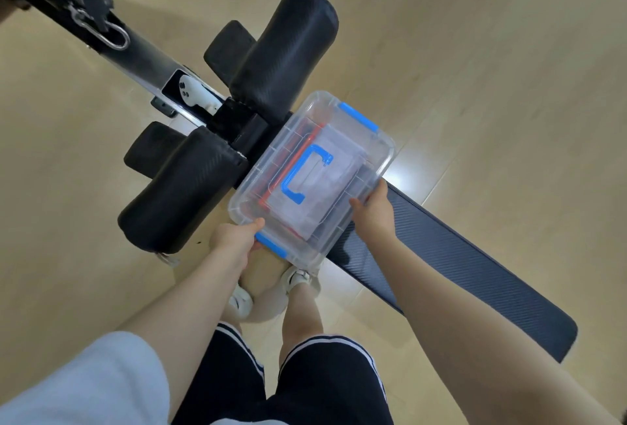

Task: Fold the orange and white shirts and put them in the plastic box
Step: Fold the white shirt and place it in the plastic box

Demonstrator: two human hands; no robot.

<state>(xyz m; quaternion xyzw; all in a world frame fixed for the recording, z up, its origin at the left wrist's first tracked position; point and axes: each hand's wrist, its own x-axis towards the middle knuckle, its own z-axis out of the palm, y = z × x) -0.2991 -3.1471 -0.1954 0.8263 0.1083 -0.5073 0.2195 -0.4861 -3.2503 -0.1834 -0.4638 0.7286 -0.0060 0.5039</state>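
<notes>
The plastic box (310,183) – lid on, blue handle on top – is gripped at both near corners: left hand (235,238) and right hand (373,212) each curled round an edge. It's held over the desk (475,275), beside the black foam rollers (281,51). Orange and white shirts (305,187) are seen folded inside.

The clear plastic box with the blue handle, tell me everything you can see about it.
The plastic box is a clear, rounded rectangular container with its lid on. The lid carries a blue handle lying flat at its middle and a blue latch at each short end. Through the plastic, white fabric shows with orange edging beside it. It sits over the padded bench, next to the black foam rollers. The left hand grips its near end by a latch, and the right hand grips a long side.
</notes>
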